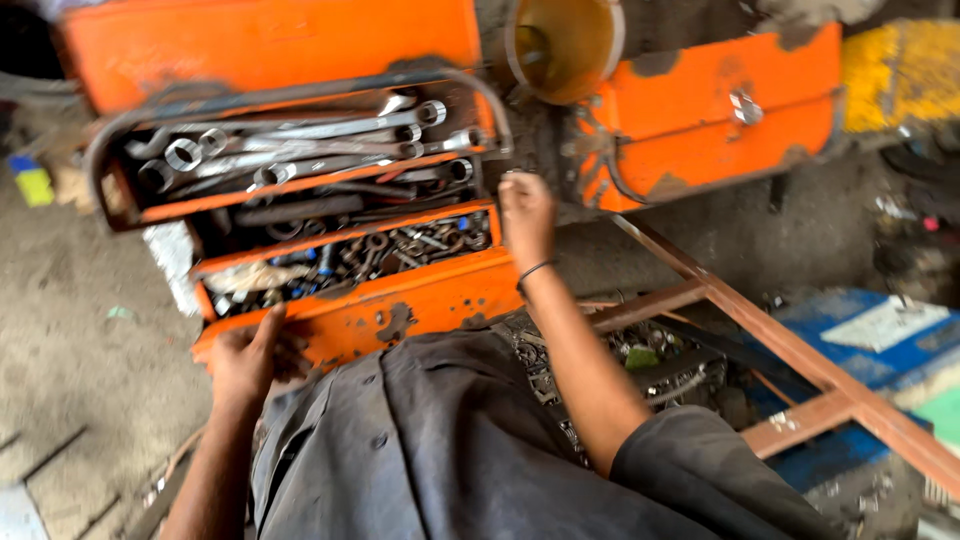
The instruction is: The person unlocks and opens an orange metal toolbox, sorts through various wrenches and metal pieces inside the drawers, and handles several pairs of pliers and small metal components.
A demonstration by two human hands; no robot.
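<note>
Head view looks straight down on an orange metal toolbox [400, 300] standing folded open on dirty ground, its cantilever trays stepped back from the person. Left hand [245, 355] grips the near lower edge of the box at its front left corner, fingers curled over the rim and thumb on top. Right hand [525, 215] is closed on the right end of the trays, just beside the thin wire handle [490, 105] that arches over the top tray; whether it pinches a tray edge or the hinge arm I cannot tell, since the hand is blurred. The top tray holds a row of ring spanners [300, 150], the lower ones a jumble of sockets, nuts and bolts [400, 245].

As I judge it, this box handles heavy and stiff: sheet steel packed with steel tools, and top-heavy while the trays are spread. Its paint is chipped, rusty and greasy, so edges may be slick and sharp. Loose parts will slide and spill if it tilts. Soundest holds look like the two ends of the lower body, kept level, or the handle once the trays are folded in
</note>
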